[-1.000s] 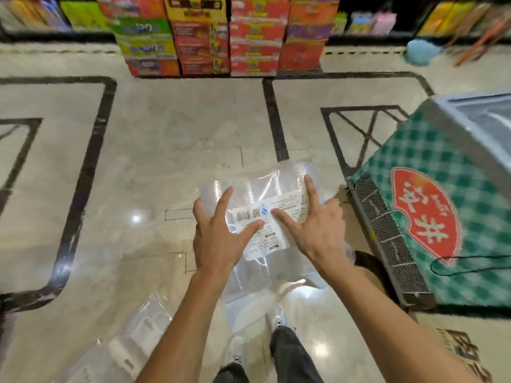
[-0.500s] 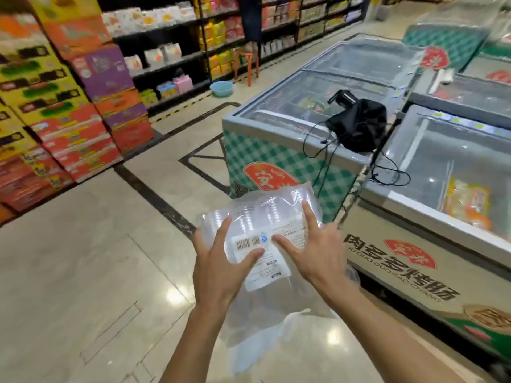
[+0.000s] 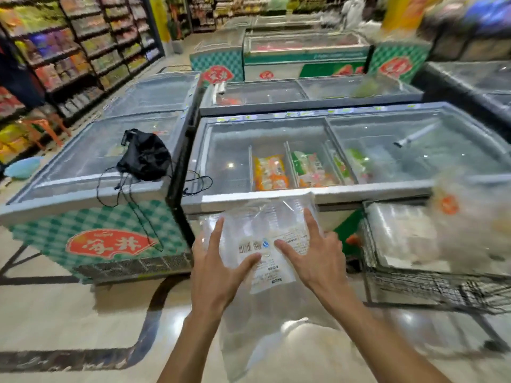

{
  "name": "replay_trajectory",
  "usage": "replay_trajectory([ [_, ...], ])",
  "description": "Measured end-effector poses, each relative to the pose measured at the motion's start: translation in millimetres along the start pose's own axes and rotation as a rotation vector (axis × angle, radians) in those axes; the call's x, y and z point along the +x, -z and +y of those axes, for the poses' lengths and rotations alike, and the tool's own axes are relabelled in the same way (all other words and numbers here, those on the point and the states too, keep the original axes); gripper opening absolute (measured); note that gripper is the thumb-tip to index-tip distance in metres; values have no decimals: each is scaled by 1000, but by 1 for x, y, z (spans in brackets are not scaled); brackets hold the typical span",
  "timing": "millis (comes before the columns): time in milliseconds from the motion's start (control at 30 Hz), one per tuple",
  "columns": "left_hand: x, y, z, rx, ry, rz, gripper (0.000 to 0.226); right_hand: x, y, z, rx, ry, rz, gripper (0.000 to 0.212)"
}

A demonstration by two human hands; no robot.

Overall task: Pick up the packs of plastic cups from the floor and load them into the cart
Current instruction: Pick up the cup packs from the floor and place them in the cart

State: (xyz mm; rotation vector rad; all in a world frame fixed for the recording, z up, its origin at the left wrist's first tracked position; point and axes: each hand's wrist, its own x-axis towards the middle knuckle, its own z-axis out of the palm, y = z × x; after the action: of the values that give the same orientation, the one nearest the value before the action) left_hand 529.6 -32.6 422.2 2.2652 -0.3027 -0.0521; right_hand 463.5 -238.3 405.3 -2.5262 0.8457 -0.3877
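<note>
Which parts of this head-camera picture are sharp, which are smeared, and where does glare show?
Head view: the pack of plastic cups and both hands, left hand and right hand, are fairly sharp; the wire cart and far right edge are motion-smeared; ceiling lights glare on the floor; the freezer rims bow from wide-angle distortion.

**Floor and what stands on it**

I see a glossy pale stone floor (image 3: 69,313) with dark inlaid bands. Chest freezers (image 3: 91,230) stand on it, side by side. At right, a wire cart (image 3: 431,286) rests on the floor, just in front of a freezer. A blue basin (image 3: 22,167) sits far left by the shelves (image 3: 83,56).
</note>
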Motion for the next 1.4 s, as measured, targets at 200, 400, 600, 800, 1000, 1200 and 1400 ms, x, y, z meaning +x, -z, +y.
replay_trajectory([
  [200, 21, -112, 94, -87, -133, -142, 128, 27, 60, 124, -24, -233, 121, 107],
  [400, 45, -215, 152, -151, -45, -314, 116, 47, 93, 216, -92, -440, 148, 104],
  [600, 86, -304, 188, -254, -53, -482, 68, 98, 109, 284, -124, -566, 144, 104],
  [800, 122, -395, 238, -249, -68, -633, 83, 131, 128, 352, -28, -762, 181, 103],
  [1000, 114, -452, 321, -407, -56, -841, 65, 155, 162, 435, 102, -924, 234, 107],
  [1200, 92, -527, 421, -390, -200, -974, 67, 179, 215, 534, 300, -976, 266, 107],
  [1400, 75, -605, 505, -302, -345, -1036, 60, 195, 263, 616, 456, -954, 262, 97],
])
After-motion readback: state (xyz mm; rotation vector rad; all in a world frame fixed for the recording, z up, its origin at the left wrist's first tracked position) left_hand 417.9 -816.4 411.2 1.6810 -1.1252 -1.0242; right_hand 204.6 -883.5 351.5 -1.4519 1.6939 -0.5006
